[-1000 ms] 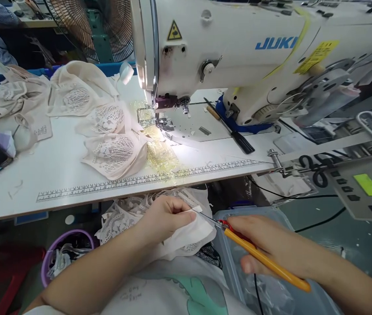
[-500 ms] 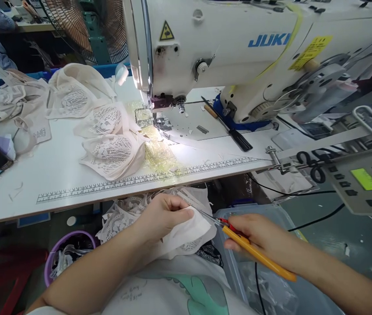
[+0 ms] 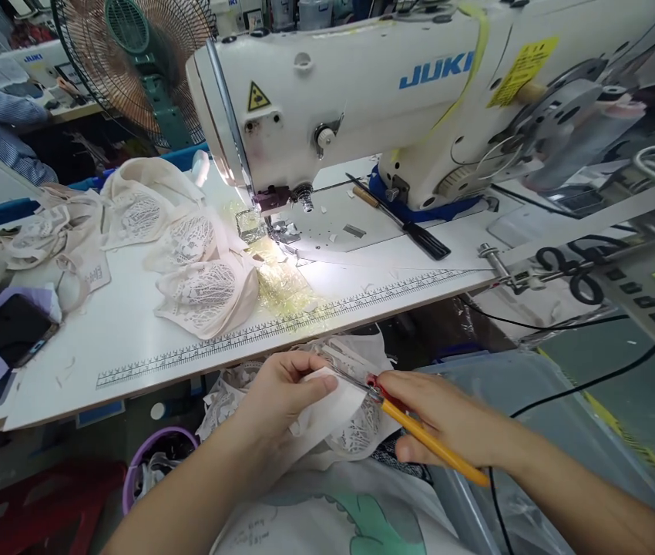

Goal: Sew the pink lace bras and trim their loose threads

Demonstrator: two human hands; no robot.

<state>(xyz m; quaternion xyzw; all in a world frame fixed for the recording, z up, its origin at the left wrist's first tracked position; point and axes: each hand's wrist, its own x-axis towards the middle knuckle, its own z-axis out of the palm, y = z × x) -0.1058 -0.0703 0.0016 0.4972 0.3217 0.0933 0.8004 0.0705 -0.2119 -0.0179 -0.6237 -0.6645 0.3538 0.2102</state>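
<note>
Over my lap, my left hand [image 3: 284, 393] pinches the edge of a pale fabric piece [image 3: 336, 407] between thumb and fingers. The fabric belongs to or lies over a cream lace bra [image 3: 362, 432] that hangs below the table edge. My right hand [image 3: 443, 405] is closed around scissors [image 3: 428, 443] with an orange handle and a red part near the pivot. Their thin metal blades point left and lie along the fabric's top edge, close to my left fingertips. My right fingers partly cover the grip.
A sewing machine [image 3: 362, 100] stands on the white table [image 3: 131, 347], which has a printed ruler. Sewn lace bras [image 3: 206, 293], a phone [image 3: 18, 327] and a screwdriver [image 3: 420, 235] lie there. Below are a purple bin [image 3: 131, 478] and a clear plastic tub [image 3: 489, 378].
My view has shifted, so the machine and table sit tilted and further left or lower. The scissor blades have come nearer my left fingertips; both hands keep their grips.
</note>
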